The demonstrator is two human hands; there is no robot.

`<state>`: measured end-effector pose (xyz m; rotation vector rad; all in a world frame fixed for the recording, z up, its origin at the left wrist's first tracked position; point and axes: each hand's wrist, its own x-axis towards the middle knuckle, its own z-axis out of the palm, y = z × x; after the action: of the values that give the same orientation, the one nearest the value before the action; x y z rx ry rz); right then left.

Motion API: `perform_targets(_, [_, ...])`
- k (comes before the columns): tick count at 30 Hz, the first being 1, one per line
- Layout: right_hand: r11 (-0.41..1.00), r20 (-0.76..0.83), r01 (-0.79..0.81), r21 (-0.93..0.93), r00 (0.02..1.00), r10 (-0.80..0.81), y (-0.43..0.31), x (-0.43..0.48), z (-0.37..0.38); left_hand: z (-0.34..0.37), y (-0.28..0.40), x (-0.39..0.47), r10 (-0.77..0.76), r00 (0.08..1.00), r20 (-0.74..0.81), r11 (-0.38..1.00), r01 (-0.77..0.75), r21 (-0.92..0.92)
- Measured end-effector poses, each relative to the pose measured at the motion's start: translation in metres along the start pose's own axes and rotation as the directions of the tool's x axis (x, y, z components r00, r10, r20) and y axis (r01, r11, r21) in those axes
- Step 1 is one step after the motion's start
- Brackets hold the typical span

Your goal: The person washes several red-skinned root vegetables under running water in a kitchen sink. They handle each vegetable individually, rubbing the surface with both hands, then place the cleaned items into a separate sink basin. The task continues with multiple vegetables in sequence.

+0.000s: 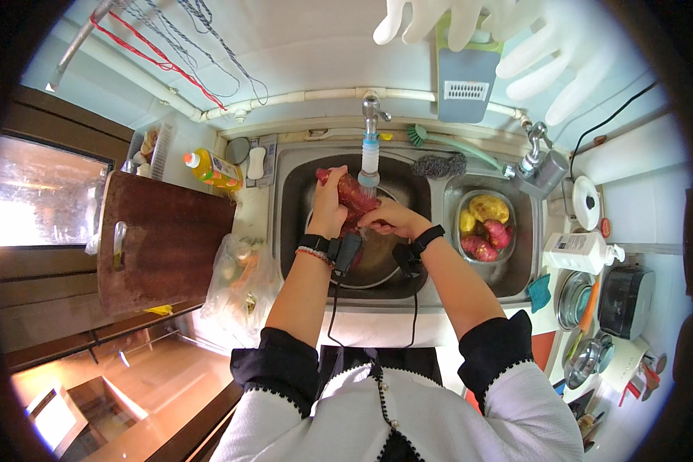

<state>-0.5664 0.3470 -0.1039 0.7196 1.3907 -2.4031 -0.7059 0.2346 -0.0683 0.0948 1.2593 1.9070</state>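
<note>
A long red-skinned sweet potato (355, 194) is held under the running faucet (371, 115), over the larger sink basin (297, 173). My left hand (327, 205) grips its upper left part. The fingers of my right hand (395, 218) close around its lower right end. Water falls from the faucet's spray nozzle (368, 178) onto the skin. Below my hands a round metal bowl (381, 271) sits in the basin, partly hidden by my wrists. To the right, a clear container (459, 222) in the smaller basin holds potatoes (489, 208) and red sweet potatoes (485, 242).
A green-handled brush (456, 143) and a steel-wool scrubber (439, 166) lie behind the basins. Yellow dish soap (213, 169), a wooden cutting board (167, 242) and a plastic bag of vegetables (239, 283) are at left. A white pump bottle (577, 252) lies right. White gloves (546, 63) hang above.
</note>
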Motion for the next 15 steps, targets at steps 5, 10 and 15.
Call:
perform_targets(5, [0.941, -0.259, 0.147, -0.305, 0.938, -0.23, 0.003, 0.005, 0.011, 0.009, -0.002, 0.003, -0.07, 0.986, -0.149, 0.977, 0.037, -0.211])
perform_targets(10, [0.482, -0.447, -0.056, -0.875, 0.475, -0.758, 0.01, 0.012, 0.051, 0.022, -0.006, 0.004, -0.004, 0.951, -0.311, 0.971, -0.071, -0.228])
perform_targets(15, [0.49, -0.251, 0.16, -0.857, 0.7, -0.669, -0.005, 0.003, 0.038, 0.015, 0.006, 0.003, -0.092, 0.977, -0.19, 0.984, 0.06, -0.168])
